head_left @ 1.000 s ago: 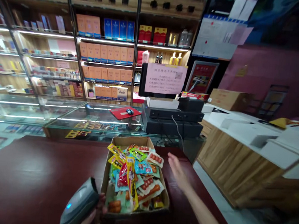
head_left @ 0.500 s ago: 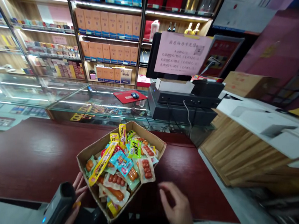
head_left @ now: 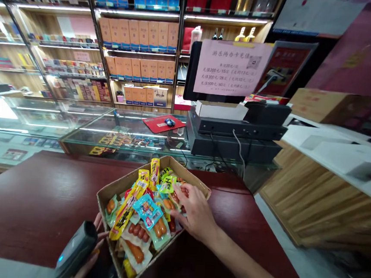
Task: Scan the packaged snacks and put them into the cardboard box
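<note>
A cardboard box (head_left: 117, 254) full of small wrapped snacks tilts at the table's front. Inside lie clear packs of sausages (head_left: 138, 232), long yellow packets (head_left: 127, 212), a blue-labelled sausage pack (head_left: 148, 211) and green packets (head_left: 167, 184). My left hand (head_left: 93, 247) is closed around a dark handheld barcode scanner (head_left: 76, 250) with a blue light; its fingers rest by the box's left wall. Over the box's right side, my right hand (head_left: 196, 213) curls thumb and fingers around a pack of red sausages, mostly hidden beneath the hand.
The dark red table (head_left: 53, 205) extends to both sides. Beyond it stands a glass counter (head_left: 124, 125) with a red mouse pad (head_left: 157, 123), a mouse and a till (head_left: 234, 134). A screen (head_left: 191, 70) carries a paper sign. Shelves of boxed goods line the back.
My right hand has moved up and left from beside the box onto the packs at its right side. The red sausage pack at the right rim has shifted under it. My left hand still holds the scanner.
</note>
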Tool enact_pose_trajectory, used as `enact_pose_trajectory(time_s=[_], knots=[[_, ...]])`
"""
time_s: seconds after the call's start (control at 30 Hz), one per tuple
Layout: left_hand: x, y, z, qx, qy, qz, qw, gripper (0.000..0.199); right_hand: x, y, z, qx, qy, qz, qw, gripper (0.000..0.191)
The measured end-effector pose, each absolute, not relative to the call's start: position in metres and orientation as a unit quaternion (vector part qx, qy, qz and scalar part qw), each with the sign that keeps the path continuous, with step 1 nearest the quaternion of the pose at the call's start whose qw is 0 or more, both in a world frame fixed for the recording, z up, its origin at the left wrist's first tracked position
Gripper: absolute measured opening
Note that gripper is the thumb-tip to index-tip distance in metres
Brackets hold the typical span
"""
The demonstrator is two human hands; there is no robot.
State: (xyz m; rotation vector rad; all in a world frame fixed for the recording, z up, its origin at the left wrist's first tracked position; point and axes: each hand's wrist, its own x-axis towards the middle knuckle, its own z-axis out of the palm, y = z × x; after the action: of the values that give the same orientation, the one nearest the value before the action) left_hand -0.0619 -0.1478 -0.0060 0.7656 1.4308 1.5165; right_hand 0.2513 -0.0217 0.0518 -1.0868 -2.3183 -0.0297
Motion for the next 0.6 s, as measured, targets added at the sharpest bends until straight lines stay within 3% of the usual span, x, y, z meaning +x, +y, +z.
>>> enact_pose_trajectory(time_s=[0.07,0.13,0.3,0.43,0.6], knots=[[-0.067,-0.138,-0.005,0.295,0.558,0.627,0.457,0.04,0.265,-0.021,0.054,-0.368,-0.889,-0.006,0.272,0.094],[-0.073,-0.131,-0.006,0.289,0.554,0.625,0.468,0.038,0.285,-0.019,0.043,-0.347,-0.892,-0.016,0.29,0.1],[-0.082,-0.128,-0.005,0.275,0.545,0.614,0.5,0.036,0.308,-0.019,0.01,-0.273,-0.909,-0.124,0.29,0.044],[-0.081,-0.13,0.008,0.251,0.537,0.607,0.53,0.04,0.305,-0.061,0.02,-0.248,-0.909,-0.149,0.3,0.042],[-0.069,-0.125,0.034,0.247,0.508,0.562,0.605,0.055,0.327,-0.126,0.079,-0.302,-0.886,-0.139,0.324,0.044]])
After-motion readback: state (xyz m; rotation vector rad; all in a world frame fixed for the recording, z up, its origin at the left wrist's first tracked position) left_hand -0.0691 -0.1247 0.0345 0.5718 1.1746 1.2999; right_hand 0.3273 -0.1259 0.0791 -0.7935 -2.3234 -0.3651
